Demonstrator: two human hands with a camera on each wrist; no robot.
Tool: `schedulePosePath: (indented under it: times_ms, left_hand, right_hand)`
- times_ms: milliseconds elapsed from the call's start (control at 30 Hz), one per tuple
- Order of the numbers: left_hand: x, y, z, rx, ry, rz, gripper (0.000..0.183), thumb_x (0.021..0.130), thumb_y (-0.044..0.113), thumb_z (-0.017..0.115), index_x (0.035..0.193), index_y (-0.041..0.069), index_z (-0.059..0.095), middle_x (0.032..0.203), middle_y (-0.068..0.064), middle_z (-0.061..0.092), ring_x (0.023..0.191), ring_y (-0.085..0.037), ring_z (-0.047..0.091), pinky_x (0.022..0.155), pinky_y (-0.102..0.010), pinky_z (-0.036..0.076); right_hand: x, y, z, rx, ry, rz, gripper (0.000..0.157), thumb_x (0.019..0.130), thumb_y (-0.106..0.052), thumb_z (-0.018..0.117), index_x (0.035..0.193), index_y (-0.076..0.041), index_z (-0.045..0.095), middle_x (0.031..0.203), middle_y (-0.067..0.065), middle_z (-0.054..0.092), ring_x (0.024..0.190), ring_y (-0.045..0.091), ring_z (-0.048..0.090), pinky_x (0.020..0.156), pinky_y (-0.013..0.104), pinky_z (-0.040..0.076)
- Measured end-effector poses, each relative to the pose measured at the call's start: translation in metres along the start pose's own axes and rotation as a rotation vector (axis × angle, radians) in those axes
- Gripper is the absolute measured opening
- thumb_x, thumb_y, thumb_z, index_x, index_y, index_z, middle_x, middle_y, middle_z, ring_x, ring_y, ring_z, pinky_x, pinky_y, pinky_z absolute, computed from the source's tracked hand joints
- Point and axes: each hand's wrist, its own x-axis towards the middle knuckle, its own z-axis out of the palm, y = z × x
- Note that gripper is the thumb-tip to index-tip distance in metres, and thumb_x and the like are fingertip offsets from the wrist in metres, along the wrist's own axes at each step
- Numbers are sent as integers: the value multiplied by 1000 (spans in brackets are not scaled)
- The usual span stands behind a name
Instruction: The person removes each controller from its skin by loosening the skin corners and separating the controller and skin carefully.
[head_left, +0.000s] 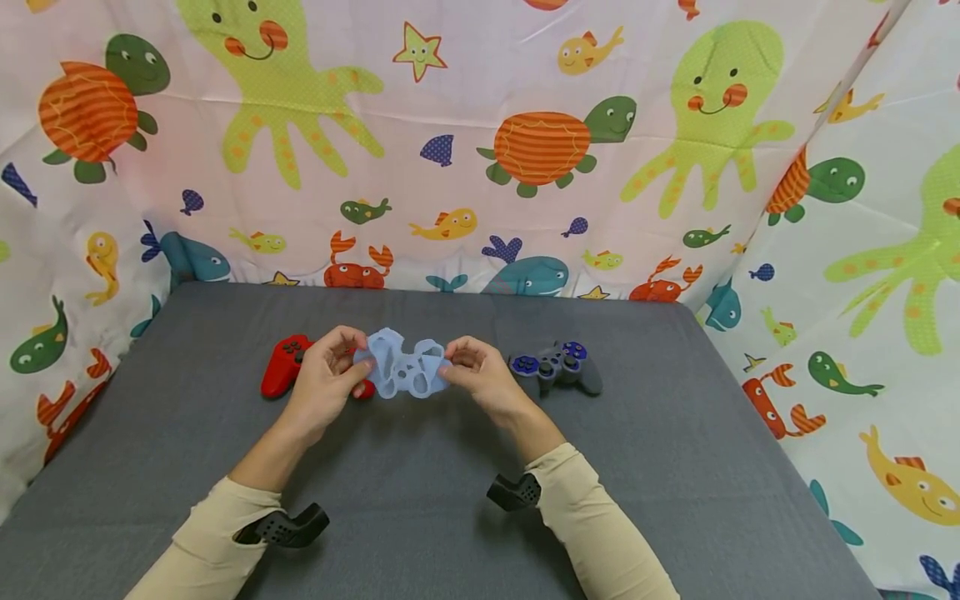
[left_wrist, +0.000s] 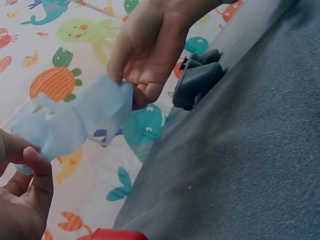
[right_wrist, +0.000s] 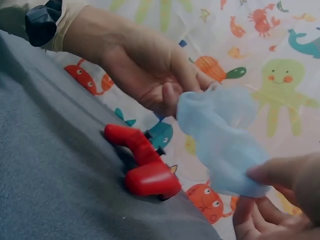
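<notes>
Between both hands, raised over the table, is a pale blue, translucent silicone controller cover (head_left: 406, 367) with round cutouts. My left hand (head_left: 327, 372) pinches its left end between thumb and fingers. The other end is pinched by my right hand (head_left: 486, 380). Behind the left hand lies a red game controller (head_left: 282, 367), partly hidden by that hand and the cover. A dark grey game controller (head_left: 556, 367) with blue button areas rests just beyond the right hand. In the right wrist view the red controller (right_wrist: 148, 162) sits below the cover.
A grey cloth covers the table (head_left: 420, 500). Behind it and along both sides hangs a white curtain (head_left: 465, 92) printed with sea animals. Each sleeve carries a black wrist camera (head_left: 288, 527) near the cuff.
</notes>
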Motion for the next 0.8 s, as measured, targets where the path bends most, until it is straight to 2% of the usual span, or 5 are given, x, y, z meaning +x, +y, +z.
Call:
schedulePosePath:
  times_ms: [133,300,567,667,800]
  left_hand:
    - [0,5,-4,60,-44,1,34,99,-4,54,132,2,59,110,3,56,60,-15,46,57,-22,45]
    - [1,10,-9,97,-110,6,49,100,-4,52,148,7,50,130,-4,56,73,-17,51,61,-22,45]
    - [0,8,-8,96,-162,20,45,98,-11,43,140,3,45,135,-20,52,62,-14,43,57,-25,39]
    - [-1,9,-6,129,-115,19,40,94,-13,40,129,2,53,122,-18,52,63,-14,43,57,-25,38]
    - [-1,11,-5,229,1,55,34,92,-9,45,117,3,64,110,-14,57,77,-14,52,62,-22,43]
  right_hand:
    - [-2,-3,-6,-60,-127,-45,26,99,4,55,124,6,57,120,8,65,97,10,59,84,24,50]
    - [-3,-9,-11,-83,-129,-89,36,101,6,48,137,4,54,140,24,56,101,12,58,87,23,50]
    - [-2,-11,-8,-37,54,-22,23,92,11,40,103,-9,42,142,23,57,94,9,58,69,22,42]
    - [-2,-11,-9,-51,29,-35,25,94,10,39,113,-4,47,144,25,55,98,8,59,73,22,46]
    - [-2,-9,-13,-112,-45,-50,41,96,10,45,136,-1,40,143,30,55,94,6,62,78,23,50]
